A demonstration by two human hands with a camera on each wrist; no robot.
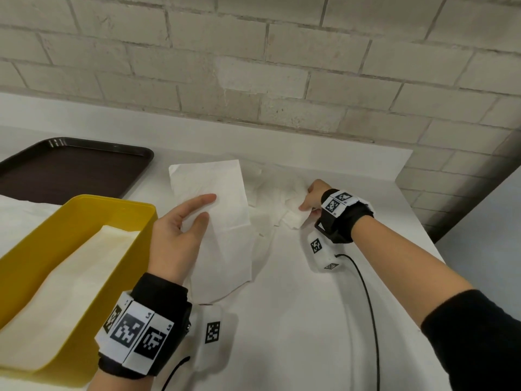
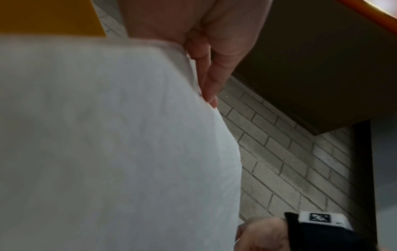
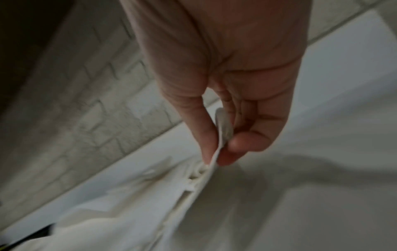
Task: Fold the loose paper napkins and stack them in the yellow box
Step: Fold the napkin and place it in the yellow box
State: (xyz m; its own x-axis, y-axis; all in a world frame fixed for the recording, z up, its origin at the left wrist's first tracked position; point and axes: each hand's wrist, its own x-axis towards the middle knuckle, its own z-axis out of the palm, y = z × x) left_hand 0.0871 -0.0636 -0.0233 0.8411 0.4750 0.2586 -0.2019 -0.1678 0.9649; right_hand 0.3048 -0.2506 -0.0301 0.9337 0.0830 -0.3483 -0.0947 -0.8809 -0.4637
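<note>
A flat folded white napkin (image 1: 222, 187) is lifted above the white table, pinched by my left hand (image 1: 207, 208) just right of the yellow box (image 1: 84, 210). In the left wrist view this napkin (image 2: 118, 144) covers most of the frame, with fingers (image 2: 214, 71) along its edge. The box holds a stack of folded napkins (image 1: 70, 277). Further right, my right hand (image 1: 306, 206) pinches a corner of a loose napkin (image 1: 293, 218) in the crumpled pile (image 1: 270, 193). The right wrist view shows thumb and forefinger (image 3: 212, 158) gripping that napkin's edge (image 3: 193, 186).
A dark brown tray (image 1: 70, 170) lies at the back left, behind the box. A brick wall (image 1: 253, 66) runs along the table's far edge. The table's right edge (image 1: 423, 230) is near my right forearm. A black cable (image 1: 366, 292) trails from the right wrist.
</note>
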